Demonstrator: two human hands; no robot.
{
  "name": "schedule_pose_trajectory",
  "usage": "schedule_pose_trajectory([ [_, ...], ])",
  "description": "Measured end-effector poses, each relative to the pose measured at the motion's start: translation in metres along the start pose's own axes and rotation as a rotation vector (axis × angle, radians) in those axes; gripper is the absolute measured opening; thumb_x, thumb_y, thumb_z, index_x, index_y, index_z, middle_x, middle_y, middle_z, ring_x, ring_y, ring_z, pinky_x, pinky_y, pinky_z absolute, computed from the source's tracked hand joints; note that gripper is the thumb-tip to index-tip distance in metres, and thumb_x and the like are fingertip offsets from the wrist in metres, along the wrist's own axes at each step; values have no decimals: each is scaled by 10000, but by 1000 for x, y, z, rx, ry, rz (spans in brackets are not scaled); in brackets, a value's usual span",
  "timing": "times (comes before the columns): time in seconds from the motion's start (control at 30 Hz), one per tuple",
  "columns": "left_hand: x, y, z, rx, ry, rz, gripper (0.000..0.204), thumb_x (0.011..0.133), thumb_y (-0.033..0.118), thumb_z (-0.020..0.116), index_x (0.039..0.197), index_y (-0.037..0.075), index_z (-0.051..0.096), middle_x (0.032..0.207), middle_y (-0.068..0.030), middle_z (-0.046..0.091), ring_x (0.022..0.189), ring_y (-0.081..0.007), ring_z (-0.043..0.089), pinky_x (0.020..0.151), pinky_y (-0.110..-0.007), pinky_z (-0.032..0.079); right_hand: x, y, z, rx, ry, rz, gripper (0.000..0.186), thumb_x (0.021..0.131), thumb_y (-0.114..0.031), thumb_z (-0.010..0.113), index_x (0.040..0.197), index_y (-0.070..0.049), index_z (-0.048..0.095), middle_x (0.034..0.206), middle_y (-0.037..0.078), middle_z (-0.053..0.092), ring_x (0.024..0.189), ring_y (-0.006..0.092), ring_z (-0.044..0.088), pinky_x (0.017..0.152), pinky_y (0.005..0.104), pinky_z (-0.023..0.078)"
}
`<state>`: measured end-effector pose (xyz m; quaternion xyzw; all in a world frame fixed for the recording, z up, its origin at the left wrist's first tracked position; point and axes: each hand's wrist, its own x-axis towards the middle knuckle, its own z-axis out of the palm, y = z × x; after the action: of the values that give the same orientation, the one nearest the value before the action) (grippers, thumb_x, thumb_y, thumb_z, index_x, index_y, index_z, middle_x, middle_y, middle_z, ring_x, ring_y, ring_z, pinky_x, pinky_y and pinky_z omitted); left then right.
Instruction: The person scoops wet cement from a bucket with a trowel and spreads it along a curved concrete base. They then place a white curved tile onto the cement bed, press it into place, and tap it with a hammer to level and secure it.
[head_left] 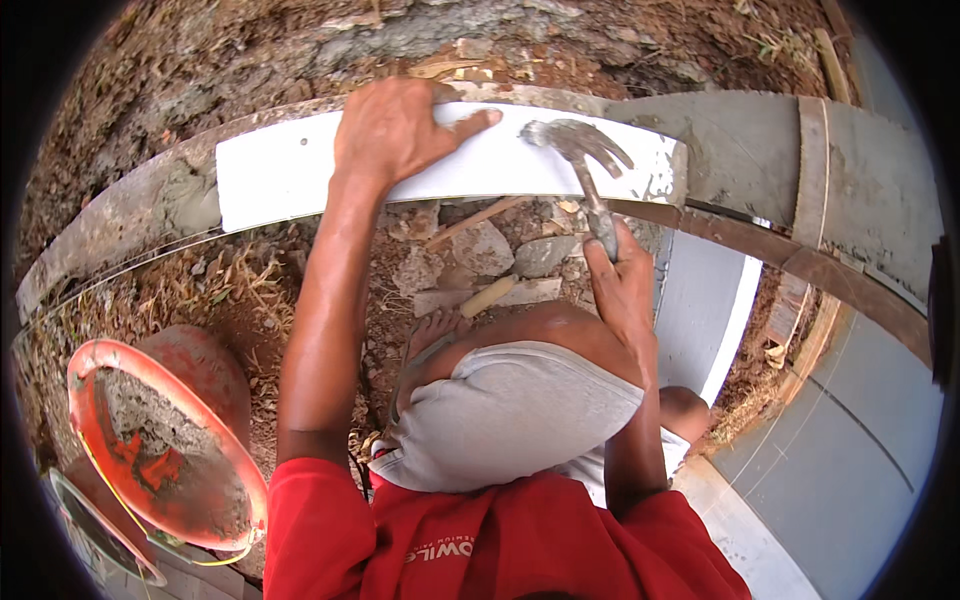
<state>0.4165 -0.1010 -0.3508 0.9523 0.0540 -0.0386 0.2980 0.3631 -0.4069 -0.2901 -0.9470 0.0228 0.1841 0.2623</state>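
A long white tile (270, 178) lies along the top of a low concrete ledge, with grey smears at its right end. My left hand (388, 135) rests on the tile left of its middle. Its fingers are curled over the far edge and its thumb stretches to the right across the white face. In my right hand (626, 280) is a claw hammer (575, 140), gripped by its handle. The hammer's head is over the right half of the tile, face to the left and claw to the right; whether it touches the tile I cannot tell.
An orange bucket (250, 490) with grey mortar inside leans at the lower left, beside another round container (100, 530). Stones (482, 248) and wood scraps litter the soil below the ledge. Rough earth (230, 70) rises behind it. Grey tiled surfaces (830, 430) lie to the right.
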Motion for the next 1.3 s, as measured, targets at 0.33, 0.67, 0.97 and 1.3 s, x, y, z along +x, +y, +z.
schedule_pose_trajectory([
  [0.33,4,8,-2,102,-44,-17,824,858,844,624,838,48,836,567,-129,676,585,-234,715,704,-438,611,42,-49,-105,76,147,15,388,983,-92,599,1366,-35,575,834,31,622,656,108,565,589,269,449],
  [0.67,2,6,-4,44,-40,8,787,873,830,627,845,74,842,555,-104,671,563,-217,707,662,-414,608,199,-42,-132,-473,-212,96,395,902,-161,704,1291,-100,736,828,82,725,576,144,628,477,321,449],
  [0.97,4,-1,1,50,-88,-60,908,825,906,603,1091,70,837,528,-63,620,558,-176,676,688,-441,605,258,-26,-121,-570,-332,170,179,846,-154,707,957,-25,763,726,94,712,535,162,617,472,350,445],
  [1.3,2,7,-4,43,-47,-46,845,853,841,633,848,21,835,602,-154,701,605,-245,730,717,-429,622,266,-13,-116,-633,-338,236,226,834,-210,706,977,-40,746,763,57,719,576,174,609,494,379,436],
])
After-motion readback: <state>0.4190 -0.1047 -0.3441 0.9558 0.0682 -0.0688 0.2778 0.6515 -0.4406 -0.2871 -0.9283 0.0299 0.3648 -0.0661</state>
